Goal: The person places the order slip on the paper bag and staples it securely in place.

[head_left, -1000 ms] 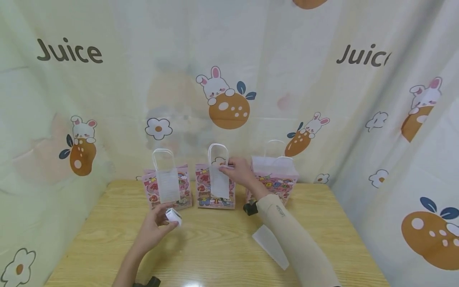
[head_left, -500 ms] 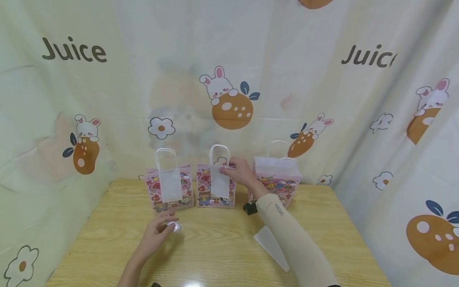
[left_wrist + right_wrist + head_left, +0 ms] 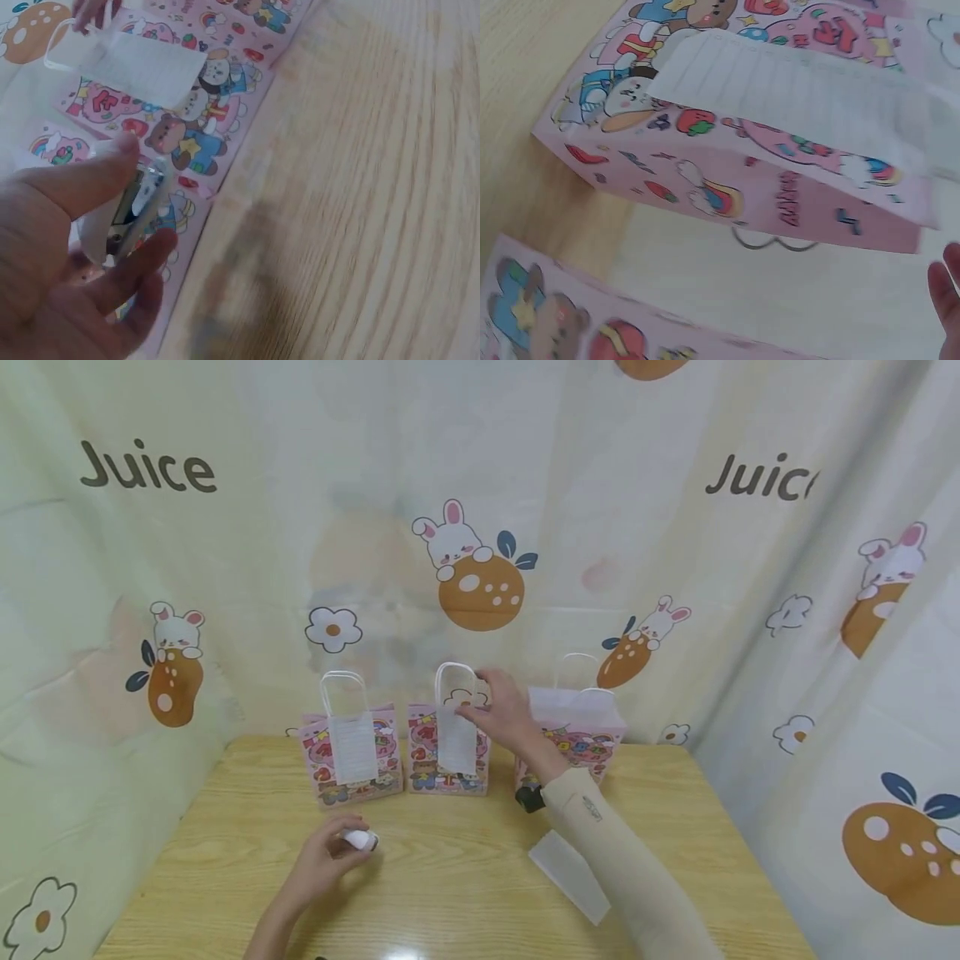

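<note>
My left hand [image 3: 318, 864] holds a small white stapler [image 3: 362, 840] between thumb and fingers, low over the table in front of the left bag. In the left wrist view the metal inside of the stapler [image 3: 144, 193] faces away from the palm. My right hand [image 3: 506, 717] is at the upper right of the middle pink gift bag [image 3: 424, 768], thumb and forefinger apart beside its white handle [image 3: 455, 667]. A white ruled paper slip [image 3: 457, 747] hangs on that bag's front. Only fingertips [image 3: 943, 289] of this hand show in the right wrist view.
A pink cartoon-print gift bag [image 3: 390, 768] with a paper slip [image 3: 354, 750] stands left. Another bag [image 3: 581, 708] stands right, partly behind my right arm. A loose white slip [image 3: 568, 875] lies on the wooden table [image 3: 450, 893]. A printed curtain [image 3: 555, 468] hangs behind.
My left hand has drawn down and back from the bags with the stapler. My right thumb and forefinger have spread apart near the top of the middle bag's slip.
</note>
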